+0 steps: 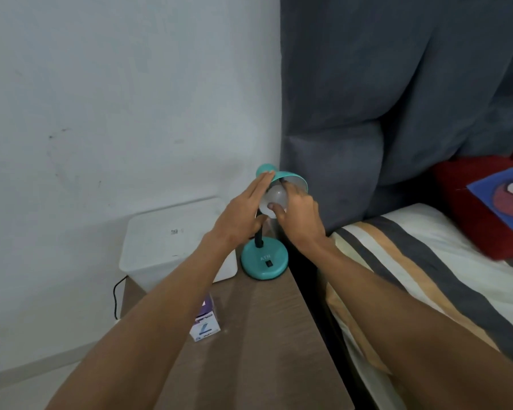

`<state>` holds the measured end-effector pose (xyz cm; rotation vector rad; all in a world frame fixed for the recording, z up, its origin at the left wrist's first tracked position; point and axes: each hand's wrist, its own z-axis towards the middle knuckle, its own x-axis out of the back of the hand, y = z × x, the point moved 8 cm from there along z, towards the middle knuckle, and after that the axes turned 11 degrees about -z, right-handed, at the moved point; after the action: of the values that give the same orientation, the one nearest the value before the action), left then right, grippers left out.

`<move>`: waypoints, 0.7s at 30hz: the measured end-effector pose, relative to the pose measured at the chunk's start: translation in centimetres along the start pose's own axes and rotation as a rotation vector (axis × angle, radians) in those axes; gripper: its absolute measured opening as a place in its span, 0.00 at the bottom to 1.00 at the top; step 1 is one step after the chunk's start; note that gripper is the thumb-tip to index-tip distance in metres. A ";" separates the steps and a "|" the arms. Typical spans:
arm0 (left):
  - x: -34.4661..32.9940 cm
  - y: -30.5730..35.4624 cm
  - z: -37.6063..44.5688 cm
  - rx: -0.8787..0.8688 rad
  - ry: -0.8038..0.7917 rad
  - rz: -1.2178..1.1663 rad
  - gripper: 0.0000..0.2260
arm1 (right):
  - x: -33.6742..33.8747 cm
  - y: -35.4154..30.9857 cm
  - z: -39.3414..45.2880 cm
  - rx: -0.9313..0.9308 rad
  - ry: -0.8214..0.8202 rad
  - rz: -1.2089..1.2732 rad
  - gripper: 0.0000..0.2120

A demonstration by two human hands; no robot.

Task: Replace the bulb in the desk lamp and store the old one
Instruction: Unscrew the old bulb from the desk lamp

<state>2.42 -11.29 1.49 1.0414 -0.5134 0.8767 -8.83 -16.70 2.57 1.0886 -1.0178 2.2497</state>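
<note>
A teal desk lamp (264, 263) stands on the far end of a brown bedside table (264, 335). A white bulb (271, 199) sits under its tilted shade (290, 179). My right hand (299, 216) grips the bulb with thumb and fingers. My left hand (243, 211) lies flat against the left side of the shade, fingers straight, thumb near the lamp's black neck. A small purple and white bulb box (205, 324) stands on the table, partly hidden by my left forearm.
A white lidded box (166, 241) sits at the table's back left, by the wall. A black cable (116, 297) hangs behind it. To the right are a grey padded headboard (397, 99), a striped bed (427, 276) and a red pillow (492, 208).
</note>
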 end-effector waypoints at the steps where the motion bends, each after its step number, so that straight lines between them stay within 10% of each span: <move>1: 0.2 0.0 0.0 -0.011 0.002 -0.005 0.45 | -0.2 -0.4 -0.1 0.058 0.010 -0.088 0.28; 21: 0.2 0.0 -0.1 -0.009 -0.028 -0.011 0.44 | -0.7 -0.3 -0.2 0.101 0.086 -0.089 0.30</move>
<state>2.53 -11.15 1.57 1.0490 -0.5347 0.8507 -8.35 -16.39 2.04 1.0468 -0.8128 2.2758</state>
